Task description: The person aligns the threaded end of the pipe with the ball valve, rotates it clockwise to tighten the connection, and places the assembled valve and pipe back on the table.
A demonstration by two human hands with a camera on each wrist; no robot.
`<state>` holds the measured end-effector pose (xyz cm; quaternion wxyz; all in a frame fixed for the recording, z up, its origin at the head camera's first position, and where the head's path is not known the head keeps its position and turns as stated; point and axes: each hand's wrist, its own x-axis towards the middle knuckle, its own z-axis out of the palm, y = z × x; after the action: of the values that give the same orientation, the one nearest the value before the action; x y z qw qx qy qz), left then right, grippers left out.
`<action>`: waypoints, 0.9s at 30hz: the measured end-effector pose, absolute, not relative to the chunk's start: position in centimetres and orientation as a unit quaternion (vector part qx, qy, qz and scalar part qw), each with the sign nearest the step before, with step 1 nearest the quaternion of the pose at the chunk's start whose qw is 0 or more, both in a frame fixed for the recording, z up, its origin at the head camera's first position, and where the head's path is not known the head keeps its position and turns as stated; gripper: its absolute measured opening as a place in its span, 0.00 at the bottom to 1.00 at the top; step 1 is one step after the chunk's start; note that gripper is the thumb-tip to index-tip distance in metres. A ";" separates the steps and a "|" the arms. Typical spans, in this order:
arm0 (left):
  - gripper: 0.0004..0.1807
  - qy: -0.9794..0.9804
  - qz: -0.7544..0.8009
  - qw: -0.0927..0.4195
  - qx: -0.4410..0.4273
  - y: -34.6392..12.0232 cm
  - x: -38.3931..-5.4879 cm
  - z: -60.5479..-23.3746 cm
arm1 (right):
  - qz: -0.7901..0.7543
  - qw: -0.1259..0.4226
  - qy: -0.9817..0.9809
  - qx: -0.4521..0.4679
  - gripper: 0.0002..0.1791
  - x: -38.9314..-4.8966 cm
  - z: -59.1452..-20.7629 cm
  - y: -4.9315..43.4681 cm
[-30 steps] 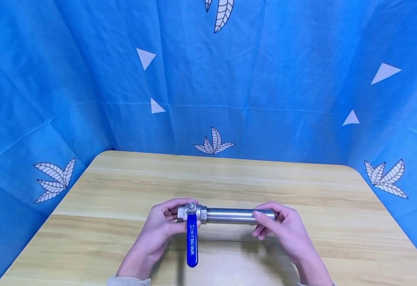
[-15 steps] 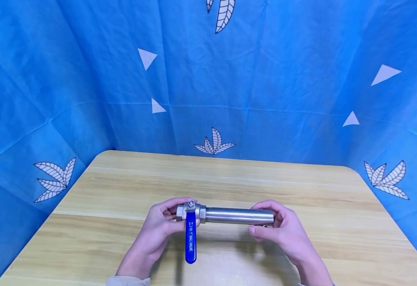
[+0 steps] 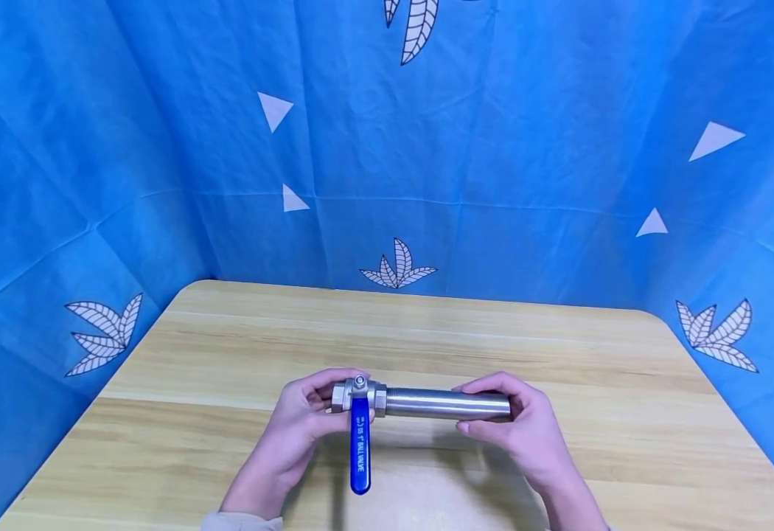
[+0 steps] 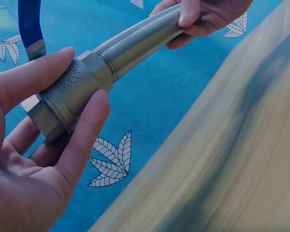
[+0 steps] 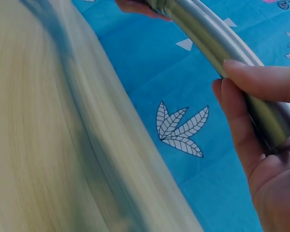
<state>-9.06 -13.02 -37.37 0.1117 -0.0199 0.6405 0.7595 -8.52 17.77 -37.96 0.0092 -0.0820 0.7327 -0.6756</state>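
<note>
My left hand point(image 3: 294, 417) grips the steel body of a ball valve point(image 4: 70, 87), thumb on one side and fingers on the other. The valve's blue lever point(image 3: 360, 450) points toward me, lettered "1" BALL VALVE". A smooth steel pipe point(image 3: 443, 403) runs rightward out of the valve's hex end, a few threads point(image 4: 108, 60) showing at the joint. At the pipe's free end my right hand point(image 3: 526, 420) holds it between thumb and fingers, as the right wrist view also shows. Valve and pipe hang level above the table.
A light wood-grain table point(image 3: 360, 332) with rounded far corners lies beneath the hands, bearing their shadows. Blue curtain cloth point(image 3: 387, 147) with white leaf and triangle prints encloses the back and both sides.
My right thumb has slid off the top of the pipe to its near side, and the right fingers have shifted slightly left along it. The left hand keeps its hold on the valve.
</note>
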 end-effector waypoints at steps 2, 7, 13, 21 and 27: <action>0.33 0.642 0.758 0.113 -0.018 -13.0 -9.1 -37.4 | -0.681 0.012 0.728 -0.077 0.25 -8.4 -38.0 17.9; 0.32 0.644 0.757 0.113 -0.019 -13.1 -9.1 -37.3 | -0.697 0.042 0.712 -0.075 0.22 -8.4 -38.0 18.1; 0.32 0.641 0.759 0.112 -0.019 -13.1 -9.1 -37.3 | -0.707 0.069 0.699 -0.080 0.17 -8.6 -38.1 18.2; 0.31 0.646 0.756 0.107 -0.031 -13.1 -9.1 -37.1 | -0.693 0.084 0.712 -0.074 0.13 -8.6 -37.7 17.7; 0.35 0.633 0.766 0.100 -0.044 -13.2 -9.1 -37.0 | -0.695 0.093 0.707 -0.093 0.18 -8.6 -37.8 17.5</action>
<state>-9.08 -13.22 -37.04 0.0998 -0.0436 0.6331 0.7663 -8.58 17.49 -37.76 0.0931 -0.0930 0.7070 -0.6949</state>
